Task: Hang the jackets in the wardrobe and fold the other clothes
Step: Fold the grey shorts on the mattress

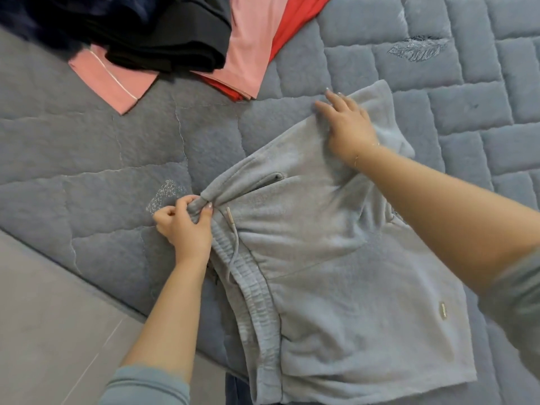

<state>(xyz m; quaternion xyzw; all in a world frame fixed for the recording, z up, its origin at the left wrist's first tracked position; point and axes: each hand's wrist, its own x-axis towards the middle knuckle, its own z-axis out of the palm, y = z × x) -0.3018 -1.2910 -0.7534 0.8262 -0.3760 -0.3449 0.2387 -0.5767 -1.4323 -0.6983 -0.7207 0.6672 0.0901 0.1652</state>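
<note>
Grey drawstring shorts lie spread on the blue-grey quilted bed, the elastic waistband running down the left side. My left hand pinches the bunched upper corner of the waistband, beside the drawstring. My right hand lies flat with fingers spread on the far upper part of the shorts, pressing the fabric down.
A pile of clothes sits at the top left: dark navy and black garments, a pink one and a red one. The bed edge runs diagonally at the lower left, with grey floor beyond it.
</note>
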